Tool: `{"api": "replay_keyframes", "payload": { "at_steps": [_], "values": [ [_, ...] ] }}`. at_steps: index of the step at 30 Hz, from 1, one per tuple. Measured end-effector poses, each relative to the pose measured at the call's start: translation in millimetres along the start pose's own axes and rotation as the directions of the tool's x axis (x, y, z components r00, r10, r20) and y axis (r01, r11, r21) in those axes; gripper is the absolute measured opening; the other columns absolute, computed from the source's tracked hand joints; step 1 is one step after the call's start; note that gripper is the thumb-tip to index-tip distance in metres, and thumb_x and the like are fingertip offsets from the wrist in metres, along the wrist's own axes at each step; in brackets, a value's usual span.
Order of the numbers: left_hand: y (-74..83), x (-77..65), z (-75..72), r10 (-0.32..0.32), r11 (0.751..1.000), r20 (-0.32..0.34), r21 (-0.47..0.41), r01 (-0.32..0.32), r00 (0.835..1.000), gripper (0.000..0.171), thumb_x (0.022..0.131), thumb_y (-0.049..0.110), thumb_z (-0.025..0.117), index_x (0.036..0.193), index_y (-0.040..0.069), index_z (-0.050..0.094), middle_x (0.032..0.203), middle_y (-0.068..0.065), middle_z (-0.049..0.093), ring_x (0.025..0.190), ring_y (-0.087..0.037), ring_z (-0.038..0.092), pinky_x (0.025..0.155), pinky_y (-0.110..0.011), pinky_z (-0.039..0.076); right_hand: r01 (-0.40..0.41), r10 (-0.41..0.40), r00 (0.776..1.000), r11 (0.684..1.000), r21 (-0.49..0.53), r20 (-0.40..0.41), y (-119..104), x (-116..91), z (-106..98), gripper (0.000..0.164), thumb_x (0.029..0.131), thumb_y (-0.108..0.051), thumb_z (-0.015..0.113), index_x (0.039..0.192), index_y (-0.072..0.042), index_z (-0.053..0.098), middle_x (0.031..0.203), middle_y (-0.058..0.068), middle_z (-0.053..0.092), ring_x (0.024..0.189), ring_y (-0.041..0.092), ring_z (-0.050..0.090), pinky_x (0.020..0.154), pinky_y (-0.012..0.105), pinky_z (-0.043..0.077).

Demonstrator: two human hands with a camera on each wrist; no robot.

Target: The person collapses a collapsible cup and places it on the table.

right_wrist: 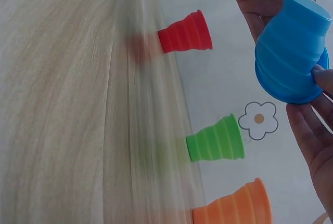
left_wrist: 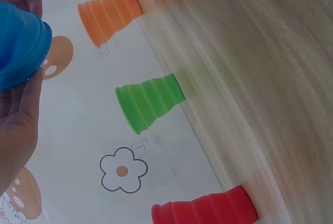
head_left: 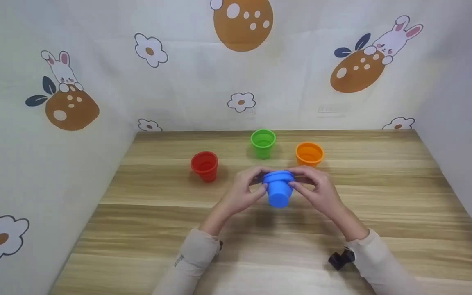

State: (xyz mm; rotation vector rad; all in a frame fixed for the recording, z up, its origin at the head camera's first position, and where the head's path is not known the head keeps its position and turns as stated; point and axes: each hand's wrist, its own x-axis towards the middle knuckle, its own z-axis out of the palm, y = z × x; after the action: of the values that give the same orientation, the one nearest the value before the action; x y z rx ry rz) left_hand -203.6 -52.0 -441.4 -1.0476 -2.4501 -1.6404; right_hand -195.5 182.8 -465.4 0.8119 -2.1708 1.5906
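Note:
A blue ribbed collapsible cup [head_left: 279, 190] is held above the wooden table, its base tipped toward me and its wide rim turned away. My left hand [head_left: 246, 188] grips one side of the rim, thumb in front and fingers behind. From the other side my right hand [head_left: 318, 188] pinches the rim the same way. The right wrist view shows the blue cup [right_wrist: 294, 47] tilted, its wall slanting unevenly, with the right thumb against it near the rim. In the left wrist view only part of the blue cup [left_wrist: 21, 44] is visible at the edge.
Three similar cups stand upright on the table [head_left: 158, 229] beyond my hands: a red cup [head_left: 205, 166] to the left, a green cup [head_left: 263, 143] at the back, and an orange cup [head_left: 309, 153] right behind my right hand. A patterned cloth wall [head_left: 195, 82] encloses the table's back and sides.

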Motion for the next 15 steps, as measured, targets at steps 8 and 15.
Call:
{"api": "replay_keyframes", "payload": {
  "at_steps": [8,15],
  "values": [
    [2.0,1.1,1.8,-0.036,0.999,0.02,0.003,0.036,0.999,0.032,0.098,0.019,0.063,0.125,0.001,0.062,0.123,-0.014,0.068,0.117,-0.023,0.066,0.101,-0.033,0.055,0.032,-0.031,0.999,0.996,-0.079,0.01,-1.5,1.0,-1.1,0.028,0.085,0.004,0.072,0.112,-0.001,0.071,0.107,0.015,0.075,0.1,0.0,0.068,0.085,0.017,0.057],
    [2.6,1.7,6.7,-0.092,0.996,0.02,0.02,0.092,0.996,0.033,0.099,0.026,0.062,0.122,0.003,0.064,0.12,-0.012,0.071,0.111,-0.022,0.068,0.098,-0.033,0.056,0.123,-0.125,0.992,0.975,-0.186,-0.002,0.4,-1.1,-0.4,0.029,0.081,0.006,0.076,0.109,0.0,0.073,0.103,0.012,0.076,0.095,0.013,0.073,0.083,0.015,0.057]
  ]
}}
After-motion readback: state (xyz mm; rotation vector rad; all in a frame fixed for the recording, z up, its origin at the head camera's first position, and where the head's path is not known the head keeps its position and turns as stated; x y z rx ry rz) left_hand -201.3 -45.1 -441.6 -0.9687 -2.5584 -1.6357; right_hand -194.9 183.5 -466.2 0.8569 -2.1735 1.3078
